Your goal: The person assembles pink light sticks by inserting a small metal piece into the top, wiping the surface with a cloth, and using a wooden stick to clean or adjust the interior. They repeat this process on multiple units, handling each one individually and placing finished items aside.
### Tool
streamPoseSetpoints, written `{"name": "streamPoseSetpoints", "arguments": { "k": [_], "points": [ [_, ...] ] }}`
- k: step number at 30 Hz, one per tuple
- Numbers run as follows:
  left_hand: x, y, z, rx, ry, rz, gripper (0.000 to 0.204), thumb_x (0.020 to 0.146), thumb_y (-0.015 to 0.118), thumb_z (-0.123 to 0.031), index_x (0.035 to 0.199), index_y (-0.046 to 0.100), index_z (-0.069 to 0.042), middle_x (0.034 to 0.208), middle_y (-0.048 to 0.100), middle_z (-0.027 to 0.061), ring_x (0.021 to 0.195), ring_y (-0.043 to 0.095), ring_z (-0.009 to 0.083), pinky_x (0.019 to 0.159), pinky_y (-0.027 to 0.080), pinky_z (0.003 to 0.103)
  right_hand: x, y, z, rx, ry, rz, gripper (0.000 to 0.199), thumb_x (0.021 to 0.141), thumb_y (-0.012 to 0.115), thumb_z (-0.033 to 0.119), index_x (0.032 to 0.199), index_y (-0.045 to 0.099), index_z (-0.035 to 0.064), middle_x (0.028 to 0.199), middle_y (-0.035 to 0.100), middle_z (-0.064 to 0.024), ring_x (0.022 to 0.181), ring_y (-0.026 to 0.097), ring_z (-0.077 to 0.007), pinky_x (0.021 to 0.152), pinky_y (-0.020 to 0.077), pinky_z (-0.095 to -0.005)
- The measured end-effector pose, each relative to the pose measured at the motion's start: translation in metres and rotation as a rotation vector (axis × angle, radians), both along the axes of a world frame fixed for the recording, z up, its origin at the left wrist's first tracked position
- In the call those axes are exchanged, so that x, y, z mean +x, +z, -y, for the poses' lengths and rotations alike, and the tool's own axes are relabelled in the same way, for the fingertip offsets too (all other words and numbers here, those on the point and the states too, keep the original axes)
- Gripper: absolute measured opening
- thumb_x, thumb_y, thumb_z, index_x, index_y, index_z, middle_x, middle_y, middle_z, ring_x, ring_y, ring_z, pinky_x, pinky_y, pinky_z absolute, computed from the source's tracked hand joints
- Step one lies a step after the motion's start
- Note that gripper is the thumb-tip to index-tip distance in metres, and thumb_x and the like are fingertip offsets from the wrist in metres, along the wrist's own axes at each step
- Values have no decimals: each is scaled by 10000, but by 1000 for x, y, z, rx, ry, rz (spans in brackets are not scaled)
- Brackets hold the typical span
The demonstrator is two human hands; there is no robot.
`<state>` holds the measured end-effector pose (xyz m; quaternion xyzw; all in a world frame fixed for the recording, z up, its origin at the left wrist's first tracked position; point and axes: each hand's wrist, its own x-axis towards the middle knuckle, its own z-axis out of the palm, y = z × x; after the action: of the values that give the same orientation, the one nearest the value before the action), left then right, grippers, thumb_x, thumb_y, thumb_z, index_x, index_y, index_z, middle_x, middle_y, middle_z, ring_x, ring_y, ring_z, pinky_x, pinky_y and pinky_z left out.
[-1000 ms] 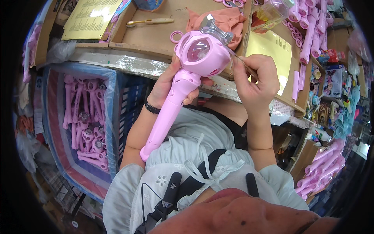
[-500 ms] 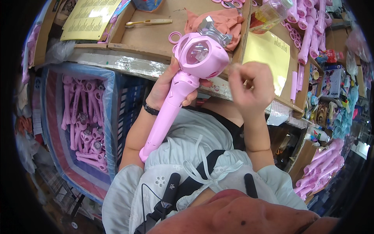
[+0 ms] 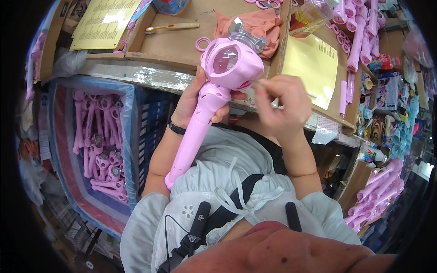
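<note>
A pink toy wand (image 3: 196, 132) with a round, windowed head and a silver crown-shaped top slants up across my lap. Wrapped around its neck, just below the head, is my left hand (image 3: 193, 98). The wand's lower end rests against my left forearm. My right hand (image 3: 284, 102) is closed in a pinch close to the right side of the wand's head. What lies between those fingertips, if anything, is too small to make out. Behind the head, a salmon-coloured cloth (image 3: 268, 27) lies crumpled in a cardboard tray (image 3: 159, 45).
At left stands a blue-rimmed basket (image 3: 132, 150) of similar pink wands. The bench holds a toothbrush (image 3: 173, 27), a pink ring (image 3: 203, 44), a yellow sheet (image 3: 312, 68) and a clear jar (image 3: 312, 18) of yellowish liquid. More pink parts (image 3: 378, 191) are piled at right.
My right hand has moved left, closer to the wand's head. The wand, still in my left hand, has shifted slightly left.
</note>
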<state>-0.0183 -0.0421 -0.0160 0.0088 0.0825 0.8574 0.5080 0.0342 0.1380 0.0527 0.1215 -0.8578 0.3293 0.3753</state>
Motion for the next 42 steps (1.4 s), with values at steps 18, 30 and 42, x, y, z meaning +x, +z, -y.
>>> {"name": "streamPoseSetpoints", "arguments": {
  "k": [18,30,42],
  "points": [
    [4,1,2,-147,45,33,677,911,414,-562,1392,292,-101,1124,530,340,576,613,262,426,501,281,-5,31,18,-1125,557,556,154,959,487,141,1024,498,2,898,595,-55,774,571,-91,711,514,-247],
    [-1,-31,2,293,-43,224,837,880,416,-612,1242,374,143,998,592,243,534,527,200,373,407,258,-9,-34,24,-1080,364,204,242,1008,310,203,1111,391,0,1197,511,-263,1139,518,-339,1030,344,-481],
    [2,-17,27,-670,240,-477,745,879,346,-655,1216,446,1,882,633,140,609,634,190,519,540,280,8,-64,30,-883,434,19,188,1002,347,216,1041,377,34,1203,532,-232,989,538,-184,885,413,-324]
  ]
}}
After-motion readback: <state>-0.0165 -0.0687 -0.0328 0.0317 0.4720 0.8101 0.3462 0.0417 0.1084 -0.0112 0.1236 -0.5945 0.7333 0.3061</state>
